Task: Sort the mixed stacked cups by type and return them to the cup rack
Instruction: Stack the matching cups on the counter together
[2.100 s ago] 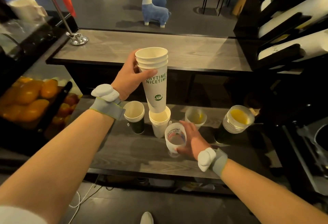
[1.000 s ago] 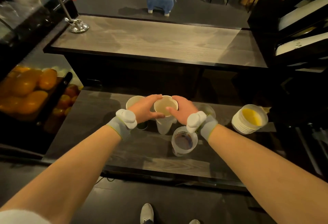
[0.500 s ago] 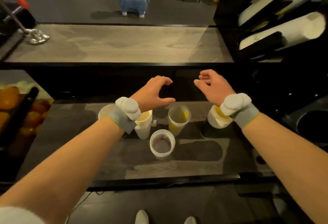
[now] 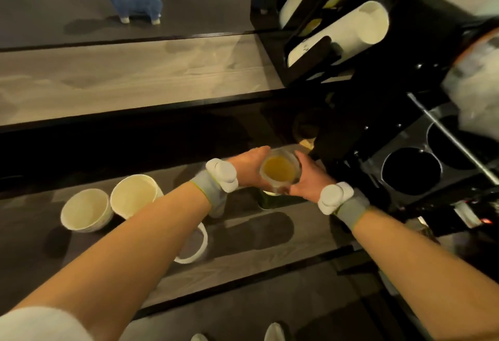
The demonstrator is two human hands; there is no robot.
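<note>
- Right of centre in the frame, your left hand and right hand have both closed around the rim of the yellow-bottomed cup stack; half a second ago they were open and raised above it, holding nothing.
- That means you have left the white stack and moved on to the next mixed stack, probably to pull it apart by type.
- Your left hand cups the stack's left side, fingers wrapped round the far edge; your right hand mirrors it on the right, thumb along the near rim. Both wrists are bent inward, forearms converging from the lower corners.
- Below the rim a dark green cup seems to sit at the bottom of the stack on the desk; motion blur hides whether it has lifted off.
- Further left, your left forearm partly covers a clear cup; two white paper cups stand at the left.
- At the upper right, the cup rack holds long white stacks, well apart from your hands.
</note>
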